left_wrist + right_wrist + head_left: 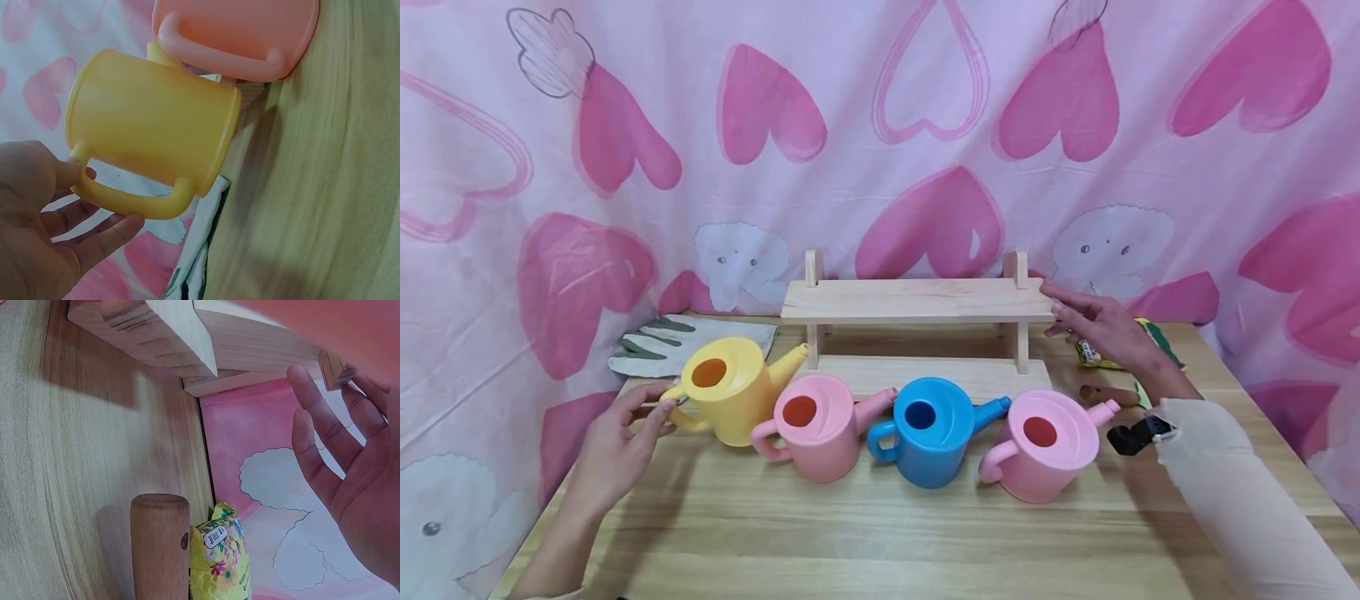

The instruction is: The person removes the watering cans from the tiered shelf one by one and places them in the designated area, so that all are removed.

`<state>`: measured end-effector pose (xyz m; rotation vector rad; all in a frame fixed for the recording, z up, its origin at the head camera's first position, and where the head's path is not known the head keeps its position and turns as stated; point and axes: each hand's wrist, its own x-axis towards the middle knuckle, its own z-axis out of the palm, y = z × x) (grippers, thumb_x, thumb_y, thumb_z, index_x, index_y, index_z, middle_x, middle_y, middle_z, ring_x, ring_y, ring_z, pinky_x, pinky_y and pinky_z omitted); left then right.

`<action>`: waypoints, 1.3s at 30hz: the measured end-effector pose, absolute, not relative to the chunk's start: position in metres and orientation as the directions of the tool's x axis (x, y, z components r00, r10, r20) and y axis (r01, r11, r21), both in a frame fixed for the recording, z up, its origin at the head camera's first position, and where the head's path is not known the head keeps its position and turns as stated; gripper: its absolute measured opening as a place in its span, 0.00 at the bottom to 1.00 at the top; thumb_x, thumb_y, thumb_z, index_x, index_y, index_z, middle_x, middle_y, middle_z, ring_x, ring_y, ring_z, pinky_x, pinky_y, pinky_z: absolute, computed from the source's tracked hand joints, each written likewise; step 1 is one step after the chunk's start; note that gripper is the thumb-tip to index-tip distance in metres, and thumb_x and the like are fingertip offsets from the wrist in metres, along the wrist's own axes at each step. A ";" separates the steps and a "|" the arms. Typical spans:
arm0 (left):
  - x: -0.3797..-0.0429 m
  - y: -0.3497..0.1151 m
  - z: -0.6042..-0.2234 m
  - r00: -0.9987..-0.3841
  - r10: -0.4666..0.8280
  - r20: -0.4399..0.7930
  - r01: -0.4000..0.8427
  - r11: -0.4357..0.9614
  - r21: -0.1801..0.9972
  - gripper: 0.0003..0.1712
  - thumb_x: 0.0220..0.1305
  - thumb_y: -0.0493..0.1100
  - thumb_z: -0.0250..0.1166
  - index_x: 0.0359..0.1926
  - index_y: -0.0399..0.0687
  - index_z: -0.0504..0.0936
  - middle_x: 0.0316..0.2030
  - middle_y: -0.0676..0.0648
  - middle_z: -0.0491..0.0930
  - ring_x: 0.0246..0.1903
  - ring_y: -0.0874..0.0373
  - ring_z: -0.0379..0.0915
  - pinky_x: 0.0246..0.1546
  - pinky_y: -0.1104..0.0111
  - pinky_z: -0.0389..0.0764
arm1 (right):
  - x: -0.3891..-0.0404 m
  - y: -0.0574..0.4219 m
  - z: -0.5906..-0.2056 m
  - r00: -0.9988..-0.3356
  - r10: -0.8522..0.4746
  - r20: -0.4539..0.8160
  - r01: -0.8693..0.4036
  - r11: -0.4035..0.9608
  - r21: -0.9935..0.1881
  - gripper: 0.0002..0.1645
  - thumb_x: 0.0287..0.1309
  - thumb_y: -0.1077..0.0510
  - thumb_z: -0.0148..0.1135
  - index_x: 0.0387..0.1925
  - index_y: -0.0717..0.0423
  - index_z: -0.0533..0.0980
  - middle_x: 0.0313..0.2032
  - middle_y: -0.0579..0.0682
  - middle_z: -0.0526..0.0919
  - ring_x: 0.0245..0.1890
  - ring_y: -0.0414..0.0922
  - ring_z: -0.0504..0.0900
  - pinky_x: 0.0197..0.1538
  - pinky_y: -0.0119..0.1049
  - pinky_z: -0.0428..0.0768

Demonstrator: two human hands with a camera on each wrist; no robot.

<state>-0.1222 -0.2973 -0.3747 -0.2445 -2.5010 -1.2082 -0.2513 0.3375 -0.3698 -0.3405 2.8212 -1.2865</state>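
Note:
My left hand (628, 442) pinches the handle of a yellow watering can (733, 400). In the left wrist view the thumb lies at the handle's upper end and the fingers along its outer side. A pink watering can (823, 437), a blue watering can (932, 442) and another pink watering can (1048, 450) stand in a row to its right, spouts pointing right. Behind them is a two-tier wooden shelf (917, 300). At the right end of its upper board is my right hand (1101, 329), fingers extended and fingertips right at the board's edge.
A white and green glove (655, 354) lies at the back left of the wooden table (850, 542). Beyond the shelf's right end are a yellow and green packet (222, 556) and a wooden handle (159, 544). A pink heart-patterned cloth (850, 100) hangs behind.

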 end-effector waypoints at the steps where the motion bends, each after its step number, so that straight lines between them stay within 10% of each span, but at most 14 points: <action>1: -0.122 -0.298 -0.376 -0.926 -0.003 0.378 0.295 0.622 0.726 0.13 0.73 0.30 0.62 0.55 0.30 0.81 0.46 0.52 0.78 0.39 0.69 0.79 0.34 0.71 0.86 | -0.251 0.338 -0.370 -0.975 -0.210 0.070 -0.191 0.638 -0.746 0.33 0.78 0.42 0.52 0.79 0.40 0.61 0.70 0.65 0.69 0.49 0.61 0.84 0.39 0.34 0.84; 15: -0.112 -0.301 -0.392 -0.937 -0.026 0.348 0.273 0.570 0.775 0.11 0.73 0.30 0.61 0.52 0.26 0.80 0.45 0.64 0.78 0.39 0.69 0.80 0.34 0.68 0.86 | -0.248 0.338 -0.368 -0.978 -0.199 0.057 -0.174 0.640 -0.748 0.34 0.78 0.41 0.52 0.79 0.40 0.61 0.71 0.64 0.68 0.46 0.48 0.86 0.41 0.34 0.84; 25: -0.113 -0.303 -0.400 -0.933 -0.026 0.360 0.286 0.555 0.781 0.10 0.72 0.26 0.61 0.51 0.24 0.79 0.49 0.40 0.80 0.39 0.67 0.80 0.34 0.67 0.87 | -0.249 0.338 -0.368 -0.974 -0.215 0.076 -0.197 0.628 -0.753 0.33 0.79 0.44 0.52 0.79 0.43 0.61 0.71 0.66 0.67 0.44 0.42 0.86 0.40 0.32 0.84; 32: -0.112 -0.306 -0.401 -0.941 -0.023 0.337 0.268 0.558 0.786 0.12 0.74 0.30 0.61 0.53 0.25 0.79 0.46 0.62 0.78 0.40 0.70 0.79 0.35 0.68 0.86 | -0.250 0.339 -0.370 -0.975 -0.210 0.067 -0.187 0.627 -0.757 0.33 0.79 0.44 0.52 0.79 0.42 0.60 0.71 0.66 0.68 0.44 0.43 0.86 0.40 0.32 0.84; 39: -0.113 -0.308 -0.403 -0.948 -0.021 0.318 0.251 0.568 0.784 0.12 0.74 0.30 0.61 0.54 0.26 0.79 0.46 0.62 0.77 0.42 0.72 0.78 0.35 0.68 0.86 | -0.251 0.339 -0.372 -0.975 -0.208 0.079 -0.195 0.624 -0.757 0.33 0.79 0.45 0.53 0.79 0.43 0.61 0.70 0.66 0.69 0.41 0.35 0.85 0.40 0.32 0.84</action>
